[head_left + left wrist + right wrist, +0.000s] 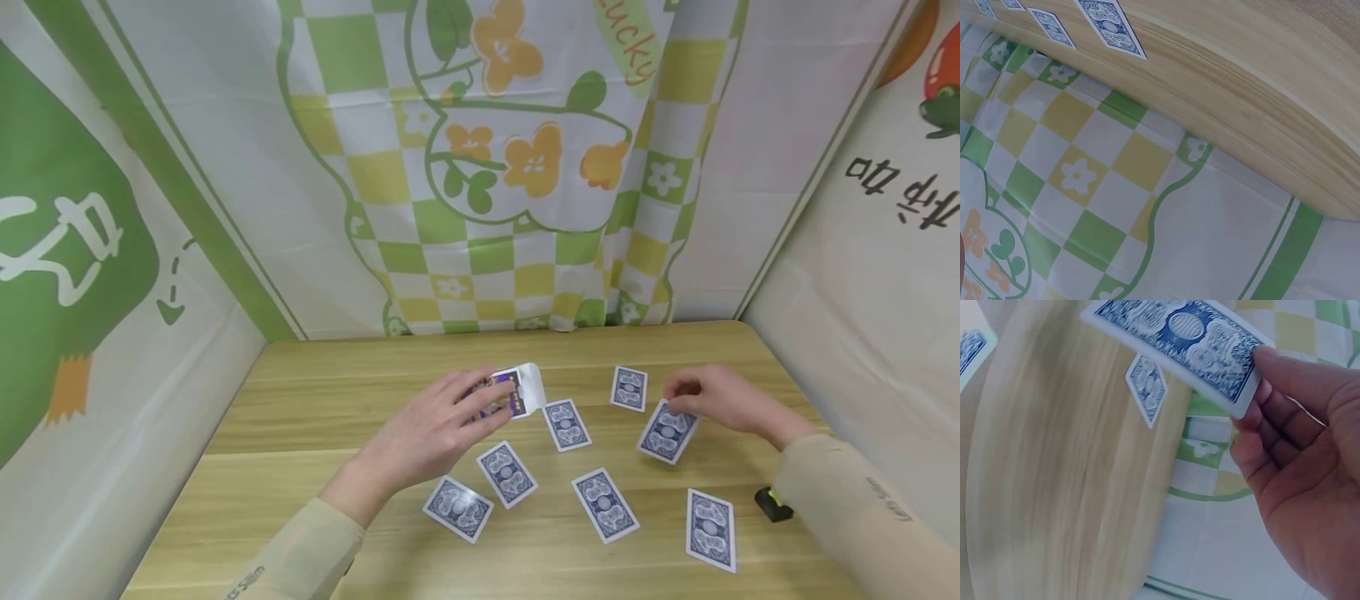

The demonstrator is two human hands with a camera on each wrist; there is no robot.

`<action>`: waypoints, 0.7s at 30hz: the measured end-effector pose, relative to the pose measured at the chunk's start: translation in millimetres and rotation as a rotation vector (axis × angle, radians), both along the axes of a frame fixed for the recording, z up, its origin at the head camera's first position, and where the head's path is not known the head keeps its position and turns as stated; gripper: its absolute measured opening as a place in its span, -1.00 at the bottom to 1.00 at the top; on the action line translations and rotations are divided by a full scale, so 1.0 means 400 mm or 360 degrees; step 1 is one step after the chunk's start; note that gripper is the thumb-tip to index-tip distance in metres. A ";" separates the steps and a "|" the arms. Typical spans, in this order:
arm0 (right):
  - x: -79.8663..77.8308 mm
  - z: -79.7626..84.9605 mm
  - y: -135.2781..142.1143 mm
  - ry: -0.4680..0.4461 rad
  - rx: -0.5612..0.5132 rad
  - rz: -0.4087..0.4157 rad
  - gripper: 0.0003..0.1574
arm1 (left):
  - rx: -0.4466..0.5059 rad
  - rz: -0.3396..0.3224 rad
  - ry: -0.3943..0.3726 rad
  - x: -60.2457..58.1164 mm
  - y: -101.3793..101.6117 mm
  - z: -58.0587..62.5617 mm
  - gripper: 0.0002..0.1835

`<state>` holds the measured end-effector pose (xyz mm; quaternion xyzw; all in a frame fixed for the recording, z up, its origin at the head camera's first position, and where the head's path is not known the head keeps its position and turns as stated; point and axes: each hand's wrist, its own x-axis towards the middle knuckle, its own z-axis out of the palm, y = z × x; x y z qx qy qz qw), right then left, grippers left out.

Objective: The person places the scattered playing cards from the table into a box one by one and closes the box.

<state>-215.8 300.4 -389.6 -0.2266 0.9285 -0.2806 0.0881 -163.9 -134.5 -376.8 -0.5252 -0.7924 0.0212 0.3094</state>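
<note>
My right hand pinches a blue-backed playing card by one end, between thumb and fingers; the right wrist view shows the card lifted above the table, back side showing. My left hand grips a purple card box, fingers across its face. The white flap of the box stands out on the right. Around the hands, several cards lie face down and apart, among them one near the box, one farther back and one in front.
More face-down cards lie at the front right and below my left hand. A small black object shows beside my right sleeve. The wooden table ends at a checked curtain, with fabric walls on both sides.
</note>
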 end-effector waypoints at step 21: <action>0.040 0.105 -0.054 -0.0151 -0.0701 -0.0107 -0.78 | 0.0006 0.0018 -0.0010 -0.003 0.002 -0.005 -0.44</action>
